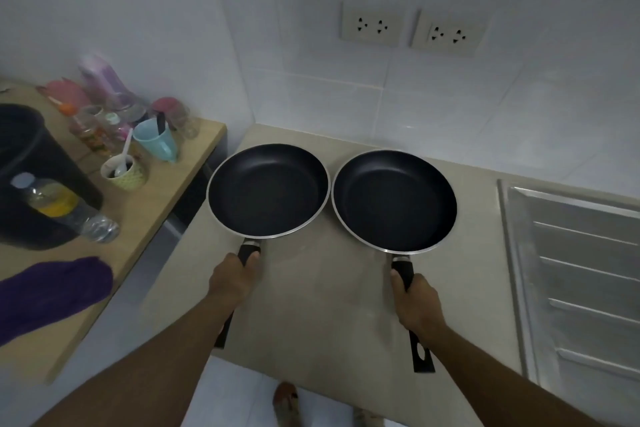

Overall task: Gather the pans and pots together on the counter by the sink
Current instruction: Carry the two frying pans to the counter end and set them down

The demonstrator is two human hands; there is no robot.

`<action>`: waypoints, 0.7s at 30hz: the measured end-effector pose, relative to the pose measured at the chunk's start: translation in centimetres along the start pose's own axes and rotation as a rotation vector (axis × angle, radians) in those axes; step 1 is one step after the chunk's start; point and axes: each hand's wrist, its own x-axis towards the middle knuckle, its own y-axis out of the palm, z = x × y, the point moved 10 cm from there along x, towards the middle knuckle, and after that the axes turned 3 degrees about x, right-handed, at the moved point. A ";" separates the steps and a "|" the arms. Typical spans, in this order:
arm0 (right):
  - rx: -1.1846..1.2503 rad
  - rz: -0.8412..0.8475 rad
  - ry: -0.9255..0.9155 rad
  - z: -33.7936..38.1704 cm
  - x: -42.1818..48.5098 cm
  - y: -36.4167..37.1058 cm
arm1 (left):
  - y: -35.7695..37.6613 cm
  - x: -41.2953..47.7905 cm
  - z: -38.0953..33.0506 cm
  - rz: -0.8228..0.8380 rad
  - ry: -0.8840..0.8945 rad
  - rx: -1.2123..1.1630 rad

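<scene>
Here the left hand grips the handle of the left pan, and the right hand grips the handle of the right pan — fingers curled around each. Both pans are side by side over the beige counter, rims almost touching, beside the steel sink drainboard.

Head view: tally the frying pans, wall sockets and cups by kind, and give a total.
Frying pans: 2, the left pan and the right pan.
Wall sockets: 2, the left socket and the right socket.
Cups: 2, the blue cup and the green cup.
Total: 6.
</scene>
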 end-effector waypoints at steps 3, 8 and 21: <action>0.022 -0.024 0.029 1.1 -0.4 1.3 | -0.8 1.8 0.5 0.042 0.021 0.060; 0.047 -0.049 0.065 3.2 -0.7 4.4 | -1.7 5.4 1.6 0.136 0.052 0.090; 0.069 -0.070 0.126 7.1 0.2 7.9 | -2.8 12.2 0.4 0.222 0.073 0.178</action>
